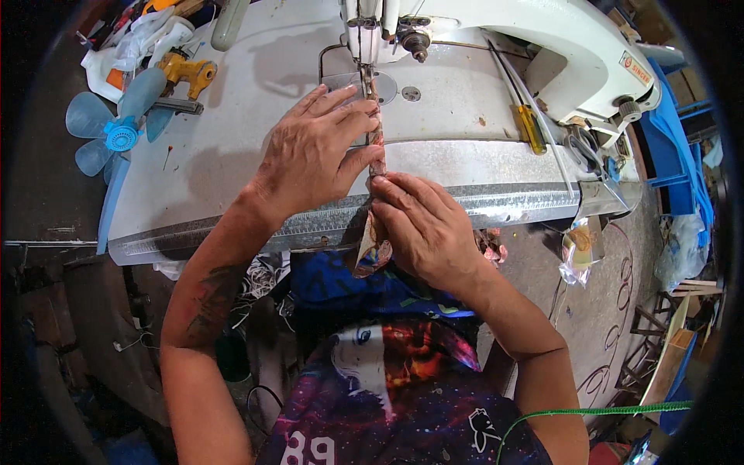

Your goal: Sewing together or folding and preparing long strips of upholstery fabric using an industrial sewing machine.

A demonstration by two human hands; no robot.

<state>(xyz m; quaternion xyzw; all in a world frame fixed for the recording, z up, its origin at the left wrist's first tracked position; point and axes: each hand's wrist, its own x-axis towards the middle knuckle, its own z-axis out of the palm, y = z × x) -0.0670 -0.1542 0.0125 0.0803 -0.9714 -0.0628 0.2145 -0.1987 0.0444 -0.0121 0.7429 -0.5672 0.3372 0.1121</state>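
A narrow brown patterned fabric strip (pixel 375 194) is pressed flat by the spread left hand (pixel 314 151) and pinched nearer by the right hand (pixel 422 221) at the white sewing machine (pixel 496 46).

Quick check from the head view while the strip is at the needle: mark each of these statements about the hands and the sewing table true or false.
1. The left hand lies flat on the narrow fabric strip beside the needle area. True.
2. The right hand is lifted away from the strip. False: it presses on the strip at the table's front edge.
3. A blue plastic fan blade lies at the left end of the sewing table. True.
4. The yellow-handled screwdriver lies left of the left hand. False: it lies to the right, on the machine bed.
5. The strip's near end hangs over the table edge. True.
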